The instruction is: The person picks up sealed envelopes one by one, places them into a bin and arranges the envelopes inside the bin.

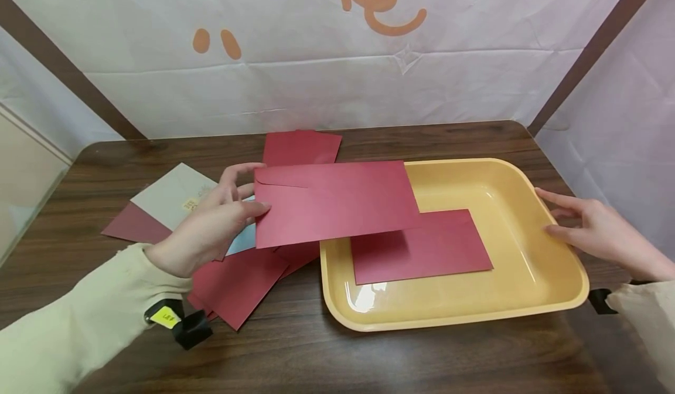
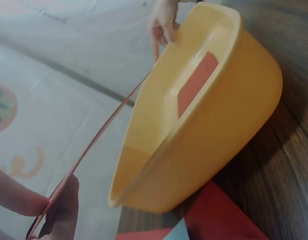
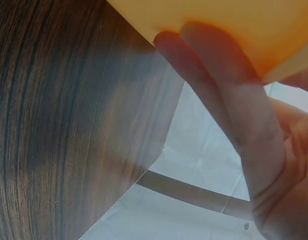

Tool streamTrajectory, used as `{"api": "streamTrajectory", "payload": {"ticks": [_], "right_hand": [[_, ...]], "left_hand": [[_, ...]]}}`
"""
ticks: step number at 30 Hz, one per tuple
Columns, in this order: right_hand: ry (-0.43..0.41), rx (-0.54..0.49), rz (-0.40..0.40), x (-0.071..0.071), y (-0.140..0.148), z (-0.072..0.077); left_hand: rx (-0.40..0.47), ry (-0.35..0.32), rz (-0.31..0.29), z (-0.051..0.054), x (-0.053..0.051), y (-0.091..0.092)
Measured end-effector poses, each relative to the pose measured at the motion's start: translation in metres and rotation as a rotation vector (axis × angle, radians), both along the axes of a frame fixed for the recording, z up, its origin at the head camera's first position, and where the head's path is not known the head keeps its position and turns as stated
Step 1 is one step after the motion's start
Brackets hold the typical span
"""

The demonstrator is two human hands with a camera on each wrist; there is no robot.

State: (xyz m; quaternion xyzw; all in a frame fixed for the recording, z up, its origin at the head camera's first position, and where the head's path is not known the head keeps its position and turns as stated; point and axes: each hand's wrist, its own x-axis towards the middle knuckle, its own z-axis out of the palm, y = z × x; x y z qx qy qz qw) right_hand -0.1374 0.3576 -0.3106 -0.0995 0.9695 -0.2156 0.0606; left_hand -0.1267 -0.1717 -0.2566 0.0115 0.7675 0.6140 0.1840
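Observation:
My left hand (image 1: pixel 213 221) pinches the left end of a red envelope (image 1: pixel 337 203) between thumb and fingers. Its other end reaches over the left part of a yellow tray (image 1: pixel 519 224); the left wrist view shows the held envelope (image 2: pixel 101 132) nearly edge-on, above the rim. Inside the tray lies another red envelope (image 1: pixel 422 250), partly covered by the held one in the head view. At the tray's right side, my right hand (image 1: pixel 596 227) grips the rim, thumb over the inner side and fingers (image 3: pixel 219 65) against the outer wall.
Left of the tray, more red envelopes (image 1: pixel 239 282) lie overlapping on the wooden table (image 1: pixel 263 359). Among them are a pale grey envelope (image 1: pixel 176 192) and a light blue one (image 1: pixel 242 240), partly hidden by my left hand. A white printed sheet (image 1: pixel 316 89) hangs behind the table.

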Motion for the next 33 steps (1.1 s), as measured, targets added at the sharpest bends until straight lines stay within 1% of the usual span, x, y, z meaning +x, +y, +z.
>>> {"api": "streamTrajectory", "payload": {"ticks": [5,10,14,16,19,25,30,33], "right_hand": [[-0.028,0.025,-0.012,0.000,-0.001,0.002],[-0.030,0.030,-0.018,0.001,-0.001,0.003],[-0.006,0.029,-0.014,0.001,-0.001,0.002],[0.002,0.020,-0.012,0.001,0.000,0.001],[0.014,0.010,-0.003,0.001,0.000,0.001],[0.039,-0.036,0.022,0.000,-0.001,0.001],[0.053,-0.070,0.043,0.000,-0.003,0.001],[0.044,-0.071,0.036,-0.001,-0.005,0.001]], "left_hand": [[-0.037,0.002,-0.052,0.003,-0.001,0.019],[-0.061,-0.028,-0.093,0.000,-0.005,0.041],[-0.052,-0.068,-0.111,-0.005,-0.010,0.061],[-0.053,-0.078,-0.110,-0.007,-0.013,0.071],[-0.074,-0.090,-0.107,-0.009,-0.017,0.084],[-0.148,-0.094,-0.123,-0.013,-0.022,0.101],[-0.204,-0.094,-0.137,-0.016,-0.021,0.111],[-0.213,-0.100,-0.141,-0.019,-0.020,0.115]]}}
